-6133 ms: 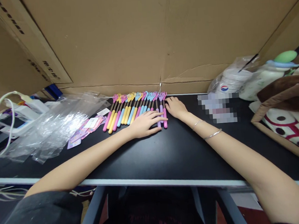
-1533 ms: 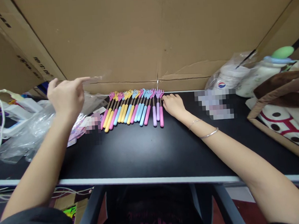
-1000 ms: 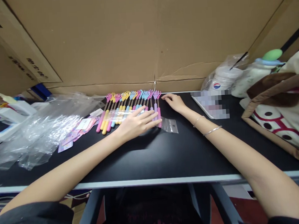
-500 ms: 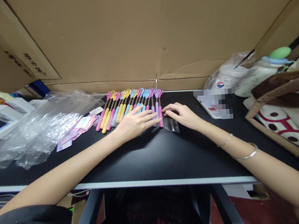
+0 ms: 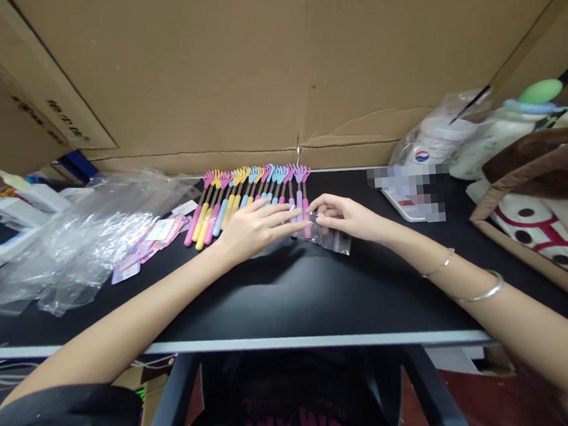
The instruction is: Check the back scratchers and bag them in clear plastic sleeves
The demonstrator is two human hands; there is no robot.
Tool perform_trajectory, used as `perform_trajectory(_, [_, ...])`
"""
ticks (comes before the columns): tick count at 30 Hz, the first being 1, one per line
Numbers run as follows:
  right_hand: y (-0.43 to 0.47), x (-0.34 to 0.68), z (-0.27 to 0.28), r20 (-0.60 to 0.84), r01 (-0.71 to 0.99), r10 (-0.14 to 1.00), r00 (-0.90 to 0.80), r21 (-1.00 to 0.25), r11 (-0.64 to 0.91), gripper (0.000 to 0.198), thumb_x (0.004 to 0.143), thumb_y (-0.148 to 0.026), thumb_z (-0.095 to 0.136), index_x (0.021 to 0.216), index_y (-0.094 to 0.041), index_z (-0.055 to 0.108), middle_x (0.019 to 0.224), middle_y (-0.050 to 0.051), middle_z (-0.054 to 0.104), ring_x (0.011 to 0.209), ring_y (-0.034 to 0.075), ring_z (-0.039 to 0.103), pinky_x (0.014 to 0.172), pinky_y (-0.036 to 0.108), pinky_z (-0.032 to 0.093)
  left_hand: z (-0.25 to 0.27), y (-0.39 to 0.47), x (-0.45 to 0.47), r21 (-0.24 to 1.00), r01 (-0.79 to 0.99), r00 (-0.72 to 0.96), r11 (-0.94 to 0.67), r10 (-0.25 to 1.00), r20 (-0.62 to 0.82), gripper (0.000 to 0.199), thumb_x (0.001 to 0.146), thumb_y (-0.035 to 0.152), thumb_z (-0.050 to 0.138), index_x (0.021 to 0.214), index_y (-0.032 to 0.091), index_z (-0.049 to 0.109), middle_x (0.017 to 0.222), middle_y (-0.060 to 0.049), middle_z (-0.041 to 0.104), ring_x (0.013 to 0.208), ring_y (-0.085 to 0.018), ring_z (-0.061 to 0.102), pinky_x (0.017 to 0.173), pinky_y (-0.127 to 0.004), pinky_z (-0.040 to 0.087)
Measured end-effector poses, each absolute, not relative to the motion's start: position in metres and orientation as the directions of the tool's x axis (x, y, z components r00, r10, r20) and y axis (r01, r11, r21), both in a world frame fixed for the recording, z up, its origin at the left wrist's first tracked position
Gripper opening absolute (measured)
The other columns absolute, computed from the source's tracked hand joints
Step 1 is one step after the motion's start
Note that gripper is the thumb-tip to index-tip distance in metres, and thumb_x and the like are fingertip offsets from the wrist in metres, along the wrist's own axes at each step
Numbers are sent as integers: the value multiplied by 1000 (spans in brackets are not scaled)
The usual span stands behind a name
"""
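Note:
A row of back scratchers (image 5: pixel 210 224) with small claw-shaped heads and pink, yellow, blue and purple handles lies side by side on the black desk. My left hand (image 5: pixel 253 231) is laid across the handles at the row's right part, fingers stretched out and covering several of them. Just right of the row, my right hand (image 5: pixel 347 216) has its thumb and fingers closed on a small clear plastic bag (image 5: pixel 338 243). Part of that bag lies by the last pink handle and my left fingertips.
Large clear plastic sleeves (image 5: pixel 94 220) and colourful cards (image 5: pixel 145 252) lie to the left, near a white device (image 5: pixel 16 219) with a cable. To the right are a phone (image 5: pixel 405 208), a bagged cup (image 5: pixel 428 154), a bottle (image 5: pixel 506 132) and a brown-edged bag (image 5: pixel 488 208). Cardboard (image 5: pixel 255 79) stands behind.
My right thumb and fingers have closed on the small clear bag, which has shifted slightly right and looks more crumpled. My left hand stays over the handles. The view has tilted slightly.

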State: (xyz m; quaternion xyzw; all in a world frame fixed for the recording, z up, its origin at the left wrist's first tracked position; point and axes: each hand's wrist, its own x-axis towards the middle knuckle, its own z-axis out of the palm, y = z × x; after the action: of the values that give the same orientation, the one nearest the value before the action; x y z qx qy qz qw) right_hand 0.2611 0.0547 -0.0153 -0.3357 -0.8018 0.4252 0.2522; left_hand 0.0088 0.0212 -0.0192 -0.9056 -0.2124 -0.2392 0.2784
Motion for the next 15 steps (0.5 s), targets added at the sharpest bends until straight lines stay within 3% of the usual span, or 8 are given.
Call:
perform_trajectory(4, [54, 267, -6, 51, 362, 759, -650, -857, 367, 32, 83, -38, 63, 107, -16, 57, 78, -3, 52, 48, 5, 47, 42, 19, 39, -16, 23, 3, -381, 549, 776, -745, 283, 564, 38, 96, 10, 44, 126, 26, 62, 125, -1, 66, 104, -16, 66, 86, -30, 55])
perform_trajectory(7, [58, 274, -1, 17, 400, 753, -657, -840, 367, 36, 83, -40, 66, 110, -17, 59, 76, -4, 55, 45, 3, 43, 37, 17, 34, -16, 25, -1, -364, 570, 763, -737, 310, 567, 42, 95, 6, 42, 126, 27, 61, 126, -1, 65, 105, -16, 64, 81, -27, 56])
perform_trajectory(11, [65, 286, 6, -116, 466, 702, -702, -821, 330, 44, 83, -44, 65, 118, -18, 57, 73, -2, 63, 46, 6, 49, 36, 17, 33, -12, 27, -6, -350, 577, 760, -737, 329, 560, 41, 97, 8, 40, 127, 26, 61, 124, -3, 66, 105, -15, 64, 80, -26, 56])
perform_trajectory(15, [71, 299, 13, -143, 459, 642, -754, -813, 358, 45, 84, -45, 65, 117, -15, 57, 72, 1, 67, 59, 11, 59, 46, 19, 40, -7, 26, -8, -343, 567, 772, -749, 338, 538, 40, 98, 9, 37, 127, 23, 61, 119, -5, 68, 104, -15, 64, 80, -27, 56])
